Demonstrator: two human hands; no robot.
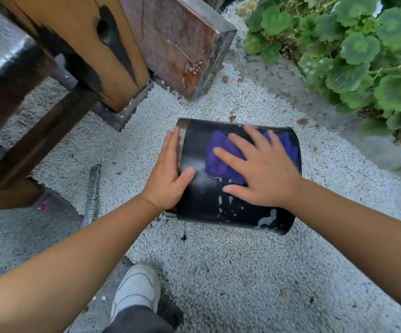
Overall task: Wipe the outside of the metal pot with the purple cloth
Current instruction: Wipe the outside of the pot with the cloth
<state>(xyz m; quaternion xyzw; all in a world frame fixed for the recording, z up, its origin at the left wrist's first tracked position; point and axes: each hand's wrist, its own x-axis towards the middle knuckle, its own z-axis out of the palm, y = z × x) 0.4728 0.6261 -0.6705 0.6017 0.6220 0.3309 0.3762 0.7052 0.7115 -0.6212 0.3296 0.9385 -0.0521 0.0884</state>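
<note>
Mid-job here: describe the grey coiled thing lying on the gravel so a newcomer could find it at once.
Start at the big wooden bench leg on its metal foot at upper left, then drop to the white gravel left of the left hand steadying the black metal pot. There lies the grey coiled tube, long, thin and ribbed, unlike the pink scrap beside it.

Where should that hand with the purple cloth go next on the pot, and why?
Probably slide the right hand and the purple cloth toward the person, down the metal pot, since pale streaks and splotches show there below the cloth. The left hand braces the pot's end, so it should hold steady.
</note>
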